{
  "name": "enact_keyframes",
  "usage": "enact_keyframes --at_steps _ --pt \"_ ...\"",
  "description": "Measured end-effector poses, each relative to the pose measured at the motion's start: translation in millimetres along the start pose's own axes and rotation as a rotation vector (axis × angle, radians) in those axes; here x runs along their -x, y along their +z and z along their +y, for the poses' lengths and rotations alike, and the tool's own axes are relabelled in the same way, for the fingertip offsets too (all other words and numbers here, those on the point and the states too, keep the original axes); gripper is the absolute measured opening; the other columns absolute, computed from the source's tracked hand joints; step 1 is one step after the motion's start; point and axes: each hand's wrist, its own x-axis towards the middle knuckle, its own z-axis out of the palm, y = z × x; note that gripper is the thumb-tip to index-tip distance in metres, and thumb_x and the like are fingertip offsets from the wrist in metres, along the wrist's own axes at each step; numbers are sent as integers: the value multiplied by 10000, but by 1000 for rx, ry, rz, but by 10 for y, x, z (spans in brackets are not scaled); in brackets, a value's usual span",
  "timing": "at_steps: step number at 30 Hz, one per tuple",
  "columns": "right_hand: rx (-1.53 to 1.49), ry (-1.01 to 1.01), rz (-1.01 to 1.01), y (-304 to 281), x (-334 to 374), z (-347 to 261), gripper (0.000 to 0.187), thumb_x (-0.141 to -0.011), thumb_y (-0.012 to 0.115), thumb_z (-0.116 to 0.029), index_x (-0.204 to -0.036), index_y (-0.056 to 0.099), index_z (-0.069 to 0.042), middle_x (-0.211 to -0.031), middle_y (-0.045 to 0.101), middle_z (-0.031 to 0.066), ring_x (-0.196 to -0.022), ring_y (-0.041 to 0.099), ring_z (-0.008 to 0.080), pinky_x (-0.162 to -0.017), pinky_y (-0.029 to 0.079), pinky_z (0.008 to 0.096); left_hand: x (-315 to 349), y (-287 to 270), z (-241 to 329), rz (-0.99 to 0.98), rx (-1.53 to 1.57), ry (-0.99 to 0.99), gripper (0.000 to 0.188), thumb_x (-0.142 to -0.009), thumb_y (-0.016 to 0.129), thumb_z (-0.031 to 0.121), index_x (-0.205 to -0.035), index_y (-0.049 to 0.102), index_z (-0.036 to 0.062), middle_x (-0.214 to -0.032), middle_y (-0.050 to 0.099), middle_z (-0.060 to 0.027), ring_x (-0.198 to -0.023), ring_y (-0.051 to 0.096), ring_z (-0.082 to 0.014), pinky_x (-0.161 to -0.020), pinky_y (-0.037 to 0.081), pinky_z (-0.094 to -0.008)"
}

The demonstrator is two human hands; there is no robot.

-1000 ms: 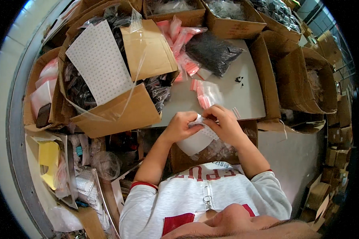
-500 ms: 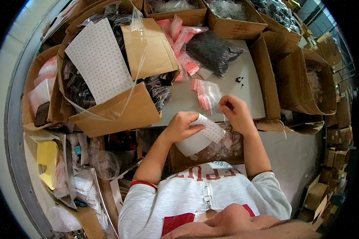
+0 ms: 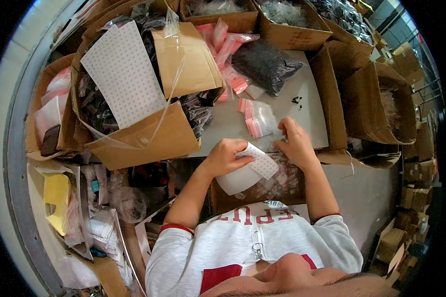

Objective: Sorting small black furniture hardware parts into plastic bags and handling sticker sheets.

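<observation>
My left hand (image 3: 227, 157) is closed on a curled white label sheet (image 3: 263, 165) with rows of small printed marks. The sheet's plain pale side (image 3: 239, 180) hangs below the fingers. Above the table's near edge, my right hand (image 3: 296, 142) has its thumb and index finger apart, with nothing visible between them. Just left of those fingertips lies a fanned stack of small clear zip bags (image 3: 256, 118) with red-striped tops. Under my hands, an open cardboard box (image 3: 223, 199) holds many small clear packets (image 3: 285, 184), partly covered by the sheet.
A large carton (image 3: 143, 136) of dark bagged items, with more label sheets (image 3: 124, 74) on top, stands at left. Behind the zip bags lie a black-filled bag (image 3: 266, 63) and pink-red bag packs (image 3: 222, 47). Tiny black pieces (image 3: 296, 100) rest on the table (image 3: 309, 123). Cartons (image 3: 332, 94) line the right.
My right hand has shifted slightly; its fingers have spread from a pinch, and a small clear packet is no longer visible at them. My left hand keeps hold of the sheet.
</observation>
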Motion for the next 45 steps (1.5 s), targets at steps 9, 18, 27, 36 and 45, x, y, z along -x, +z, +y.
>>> enact_keyframes --at_steps 9,18,27,36,45 --pt "37 -107 106 274 -187 28 314 -792 680 -55 -1034 480 -47 -919 611 178 -910 601 378 -785 463 452 -23 -37 19 0 -21 24 213 -759 785 156 -853 670 3 -761 650 -163 -657 632 -305 -587 480 -366" --pt "34 100 214 159 234 237 426 -737 787 -146 -1033 500 -41 -975 568 159 -942 539 361 -823 444 434 -5 -41 4 -4 8 39 202 -755 787 142 -822 664 -3 -742 649 -159 -637 633 -286 -572 476 -369" --pt "-185 20 -3 123 150 206 314 -767 751 -149 -995 562 -46 -1132 528 173 -1087 496 377 -936 407 445 -8 -43 70 6 85 18 227 -754 764 110 -764 575 -16 -724 588 -184 -647 568 -350 -589 441 -398" --pt "-68 168 147 233 118 174 231 -816 720 -196 -963 610 -56 -1155 507 178 -1102 475 385 -930 394 470 13 -31 -13 -2 41 22 196 -750 790 139 -823 672 1 -735 655 -153 -631 640 -272 -567 479 -357" --pt "42 134 263 189 256 389 229 -839 695 -163 -1004 594 -42 -1048 567 138 -1032 525 344 -924 384 454 9 -30 7 -7 -8 27 189 -760 785 130 -826 667 -2 -731 644 -153 -625 632 -266 -564 476 -357"
